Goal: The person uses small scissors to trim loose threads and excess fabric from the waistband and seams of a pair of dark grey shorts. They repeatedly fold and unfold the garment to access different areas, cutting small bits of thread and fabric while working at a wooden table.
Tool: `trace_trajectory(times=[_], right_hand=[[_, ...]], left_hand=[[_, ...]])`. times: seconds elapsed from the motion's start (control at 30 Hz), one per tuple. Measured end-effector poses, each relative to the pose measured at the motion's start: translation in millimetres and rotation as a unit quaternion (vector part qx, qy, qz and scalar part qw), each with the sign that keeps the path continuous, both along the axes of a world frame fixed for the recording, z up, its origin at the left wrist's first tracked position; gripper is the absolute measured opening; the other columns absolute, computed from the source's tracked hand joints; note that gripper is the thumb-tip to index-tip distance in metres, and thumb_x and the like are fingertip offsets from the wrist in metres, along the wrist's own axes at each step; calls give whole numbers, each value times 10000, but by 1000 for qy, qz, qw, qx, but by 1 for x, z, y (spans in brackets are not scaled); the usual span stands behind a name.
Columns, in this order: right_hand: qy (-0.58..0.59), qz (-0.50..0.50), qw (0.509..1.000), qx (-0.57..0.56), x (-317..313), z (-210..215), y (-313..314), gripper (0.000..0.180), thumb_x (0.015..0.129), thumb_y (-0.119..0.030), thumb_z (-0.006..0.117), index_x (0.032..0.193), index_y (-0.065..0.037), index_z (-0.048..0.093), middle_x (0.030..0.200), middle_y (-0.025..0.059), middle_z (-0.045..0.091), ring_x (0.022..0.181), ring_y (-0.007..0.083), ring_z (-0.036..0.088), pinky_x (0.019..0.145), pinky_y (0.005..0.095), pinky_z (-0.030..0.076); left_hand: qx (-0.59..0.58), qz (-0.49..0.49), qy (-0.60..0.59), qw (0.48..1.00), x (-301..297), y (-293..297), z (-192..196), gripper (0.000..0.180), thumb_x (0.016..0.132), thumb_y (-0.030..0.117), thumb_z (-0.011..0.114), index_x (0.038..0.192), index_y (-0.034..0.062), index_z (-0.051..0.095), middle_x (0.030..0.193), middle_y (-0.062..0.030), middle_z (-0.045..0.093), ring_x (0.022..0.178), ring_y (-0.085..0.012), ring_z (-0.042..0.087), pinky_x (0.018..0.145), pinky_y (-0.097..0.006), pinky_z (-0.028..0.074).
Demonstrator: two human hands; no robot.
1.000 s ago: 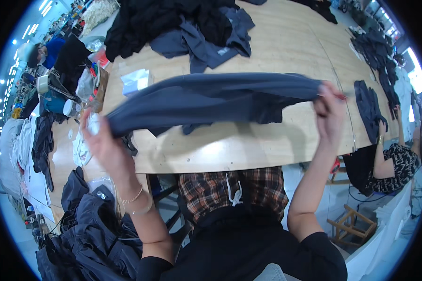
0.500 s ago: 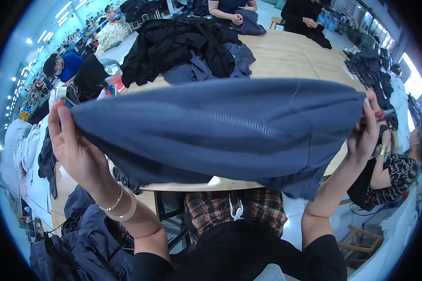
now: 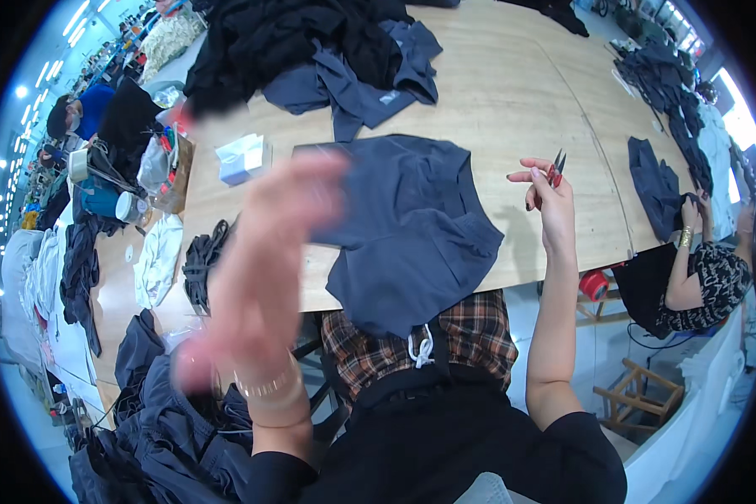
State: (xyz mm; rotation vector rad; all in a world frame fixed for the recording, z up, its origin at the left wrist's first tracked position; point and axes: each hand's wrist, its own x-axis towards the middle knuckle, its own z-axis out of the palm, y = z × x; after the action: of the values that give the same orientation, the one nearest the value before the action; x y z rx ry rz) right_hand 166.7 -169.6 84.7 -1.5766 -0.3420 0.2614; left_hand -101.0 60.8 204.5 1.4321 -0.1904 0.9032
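Note:
A pair of dark blue-grey shorts [image 3: 420, 244] lies on the wooden table, its waistband toward my right and its near part hanging over the front edge by my lap. My left hand [image 3: 269, 227] is raised over the table by the far-left part of the shorts, badly blurred, so its fingers cannot be read. Off to the right of the waistband, my right hand [image 3: 553, 197] is up and apart from the cloth. Small red-handled thread snips [image 3: 556, 170] sit in its fingers, blades pointing away from me.
Black and grey garments [image 3: 302, 50] are heaped at the back of the table [image 3: 512, 101]. A small white-and-blue box [image 3: 242, 160] and a bundle of dark cords [image 3: 203, 260] lie on the left. More garments [image 3: 168, 428] pile up at lower left. At right, a co-worker [image 3: 706, 286] handles dark cloth.
The shorts, earlier stretched up between both hands, now lie on the table, released by both. My right hand has moved left with the snips; my left hand has swung inward.

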Motion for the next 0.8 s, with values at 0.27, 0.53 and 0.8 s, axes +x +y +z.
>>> trace_trajectory(times=[0.27,0.53,0.8], right_hand=[[42,24,999,-21,-13,-33,-16,244,1037,-192,516,1100,5,646,884,92,711,567,44,462,569,204,388],[-50,37,996,-69,5,-45,70,245,953,-232,641,978,-2,725,866,77,707,677,116,576,641,273,458],[-277,19,893,-354,64,-104,238,292,787,-314,777,952,-74,765,1010,175,705,971,352,694,828,457,540]], left_hand=[[-9,-269,-226,936,7,-73,3,717,940,707,403,1338,152,619,1228,-324,572,1215,-388,533,989,-575,429],[-168,-290,-175,926,-1,-98,13,766,981,718,297,1055,121,771,1060,-329,652,1085,-421,597,972,-552,433],[-381,-385,-256,801,14,-132,-2,829,1008,684,238,1153,-14,661,1172,-310,593,1077,-425,579,961,-541,443]])
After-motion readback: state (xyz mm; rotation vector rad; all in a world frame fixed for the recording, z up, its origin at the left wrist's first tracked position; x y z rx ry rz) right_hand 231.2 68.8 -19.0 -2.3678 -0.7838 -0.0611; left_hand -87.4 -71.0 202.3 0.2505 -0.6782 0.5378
